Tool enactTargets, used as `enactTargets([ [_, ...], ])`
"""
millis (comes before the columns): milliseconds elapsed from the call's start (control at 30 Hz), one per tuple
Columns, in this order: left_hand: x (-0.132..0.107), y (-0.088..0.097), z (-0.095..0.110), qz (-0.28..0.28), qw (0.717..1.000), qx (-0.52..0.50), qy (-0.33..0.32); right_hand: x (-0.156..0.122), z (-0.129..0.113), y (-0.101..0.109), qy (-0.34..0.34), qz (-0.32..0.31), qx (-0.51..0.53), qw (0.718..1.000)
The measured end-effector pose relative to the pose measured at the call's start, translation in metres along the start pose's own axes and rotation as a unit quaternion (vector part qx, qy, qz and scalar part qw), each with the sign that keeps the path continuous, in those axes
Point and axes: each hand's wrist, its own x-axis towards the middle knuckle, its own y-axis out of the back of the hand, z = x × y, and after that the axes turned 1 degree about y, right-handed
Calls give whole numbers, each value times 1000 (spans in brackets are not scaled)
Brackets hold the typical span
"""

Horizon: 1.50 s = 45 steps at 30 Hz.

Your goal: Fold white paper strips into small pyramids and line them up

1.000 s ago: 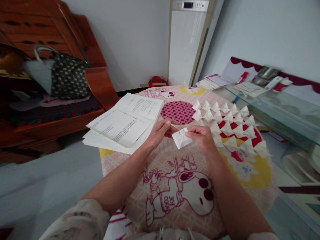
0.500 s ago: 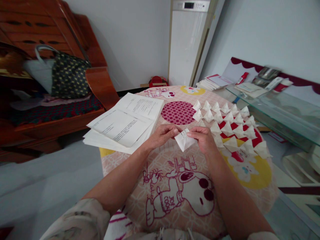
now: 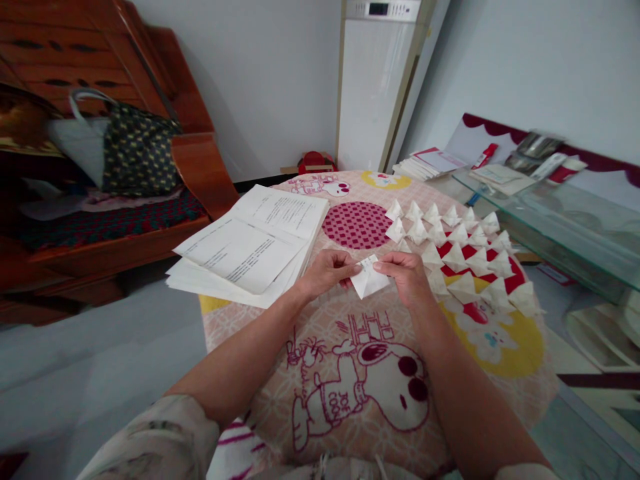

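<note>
Between my hands is a small folded piece of white paper with print near its top, its lower corner pointing toward me. My left hand pinches its left side between thumb and fingers. On the opposite side, my right hand grips the upper right edge, thumb on top. Several rows of folded paper pieces with raised points stand on the cloth to the right. Left of my hands lies a stack of printed sheets.
A patterned pink tablecloth covers the round table. To the right is a glass shelf with small items, beside a pile of papers. A wooden bench bearing a dark patterned bag stands at the left.
The folded paper now looks flatter and more square between my fingers. My left thumb has shifted slightly right along its upper left edge.
</note>
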Motion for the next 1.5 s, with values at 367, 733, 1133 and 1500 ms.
enactTargets([
  [367,-2,-5,6,32,993,-59,98,-1,2,-10,-54,27,65,996],
  [733,-5,-9,7,-6,981,-111,162,2,7,-13,-79,69,69,992],
  [1133,-4,-7,1,-45,977,-96,188,2,11,-11,-73,60,49,994],
  [1500,-5,-7,4,-62,979,-54,185,2,11,-12,-83,73,57,992],
])
